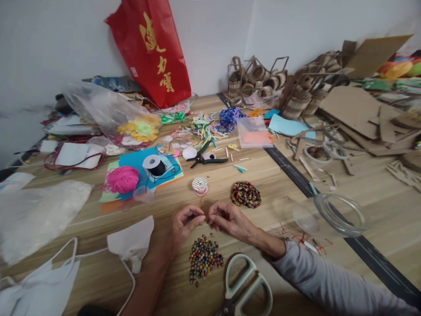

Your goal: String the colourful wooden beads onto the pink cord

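My left hand (184, 224) is closed in a pinch on a thin red cord (201, 201), which runs down from a spool with a studded, shiny top (199, 184). Close beside it, fingertips nearly touching, my right hand (226, 218) is pinched too; whatever is between its fingers is too small to make out. Just below both hands lies a loose pile of small multicoloured beads (205, 259). A coiled heap of strung beads (246, 194) rests beyond my right hand. Large scissors with pale handles (248, 285) lie near the front edge, partly cut off by the frame.
Pink yarn (122, 179) and a black thread spool (154, 165) sit on coloured paper at left. Dark-handled pliers (208, 159) lie farther back. Clear tubing (340, 215) and cardboard pieces (358, 114) are at right. A red bag (154, 52) stands against the wall beside small woven baskets (256, 79).
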`<state>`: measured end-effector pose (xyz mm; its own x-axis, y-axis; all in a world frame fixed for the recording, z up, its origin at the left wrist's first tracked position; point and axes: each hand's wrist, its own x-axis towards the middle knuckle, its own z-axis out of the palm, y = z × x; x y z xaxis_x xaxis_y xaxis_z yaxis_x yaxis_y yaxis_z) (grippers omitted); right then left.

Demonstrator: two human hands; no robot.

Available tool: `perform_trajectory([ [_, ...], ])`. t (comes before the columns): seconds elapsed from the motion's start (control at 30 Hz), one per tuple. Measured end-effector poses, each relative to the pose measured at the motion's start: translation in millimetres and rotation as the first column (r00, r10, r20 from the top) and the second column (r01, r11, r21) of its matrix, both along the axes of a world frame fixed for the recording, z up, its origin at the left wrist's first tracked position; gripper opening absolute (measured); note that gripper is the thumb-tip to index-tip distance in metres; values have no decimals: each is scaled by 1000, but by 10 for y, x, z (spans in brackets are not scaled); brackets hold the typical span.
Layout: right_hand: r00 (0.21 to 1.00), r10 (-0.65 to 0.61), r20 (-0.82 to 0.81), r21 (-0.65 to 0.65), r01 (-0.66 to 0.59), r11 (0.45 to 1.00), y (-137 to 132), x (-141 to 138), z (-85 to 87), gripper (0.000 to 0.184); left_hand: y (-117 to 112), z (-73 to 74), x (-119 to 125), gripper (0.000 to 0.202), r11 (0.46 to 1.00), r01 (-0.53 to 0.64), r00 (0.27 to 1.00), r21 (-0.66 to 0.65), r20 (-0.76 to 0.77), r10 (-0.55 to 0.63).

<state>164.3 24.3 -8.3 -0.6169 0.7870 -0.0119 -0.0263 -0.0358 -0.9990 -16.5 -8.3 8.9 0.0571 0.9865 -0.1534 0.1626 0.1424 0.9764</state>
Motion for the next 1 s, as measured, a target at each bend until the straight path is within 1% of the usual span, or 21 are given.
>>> perform_trajectory([
  [0.1, 1000, 16, 24, 25, -17, 1000, -3, 5, 19, 23, -7, -9, 11, 17, 1000, 16, 1000, -17, 18, -16],
  [0.2, 998, 31, 60, 65, -35, 997, -3, 11, 43, 20, -8, 9, 19, 13, 999, 48, 997, 22, -55, -46],
  [0.27, 995, 33, 91, 92, -41, 995, -2, 12, 63, 18, -7, 34, 20, 15, 997, 55, 993, 57, -106, -49],
  [0.33, 993, 30, 111, 111, -42, 993, -1, 13, 77, 16, -6, 57, 19, 16, 996, 62, 991, 69, -125, -53],
  [0.5, 993, 22, 119, 136, -38, 990, 0, 16, 65, 11, -5, 86, 13, 18, 998, 47, 995, 51, -95, -42],
  [0.63, 992, 17, 127, 122, -32, 992, -4, 15, 53, 10, -5, 90, 10, 23, 998, 35, 998, 44, -59, -32],
  [0.8, 994, 14, 111, 114, -27, 993, -3, 13, 43, 14, -14, 60, 15, 16, 999, 45, 999, 3, -9, -45],
  [0.9, 995, 8, 104, 125, -21, 992, -1, 15, 31, 15, -15, 34, 19, 15, 998, 55, 998, 8, -30, -55],
  [1.0, 994, 10, 107, 121, -23, 992, -1, 17, 31, 16, -7, 22, 16, 11, 996, 79, 992, 42, -101, -74],
])
